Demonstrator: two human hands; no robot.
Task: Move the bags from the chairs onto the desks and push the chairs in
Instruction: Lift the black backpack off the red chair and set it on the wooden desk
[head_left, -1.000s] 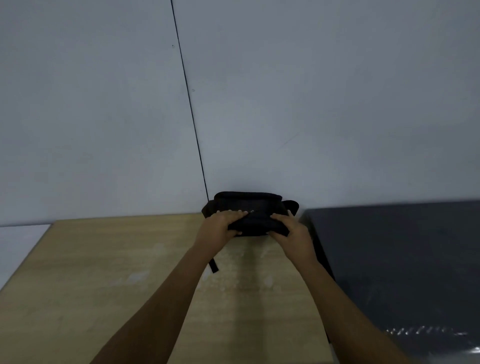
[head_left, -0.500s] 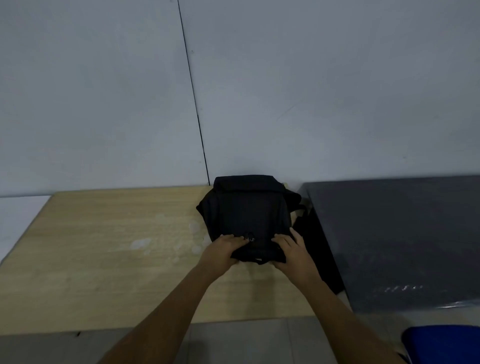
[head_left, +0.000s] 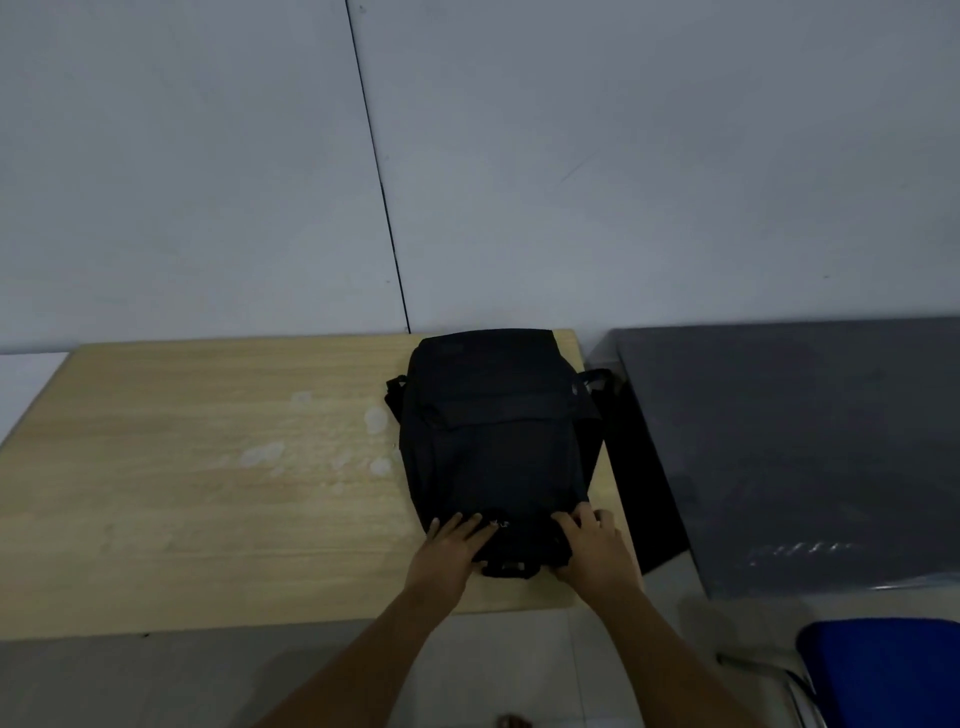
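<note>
Your left hand and right hand lie flat, fingers spread on the black bag at the wooden desk right edge, where a careless nudge could tip it off.

Black bag flat on wood desk; both hands' fingers on near end.

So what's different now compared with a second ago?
The black backpack now lies flat on the wooden desk; before, it looked bunched up by the wall. The view has pulled back, showing a blue chair. The left hand and right hand stay on its near end.
</note>
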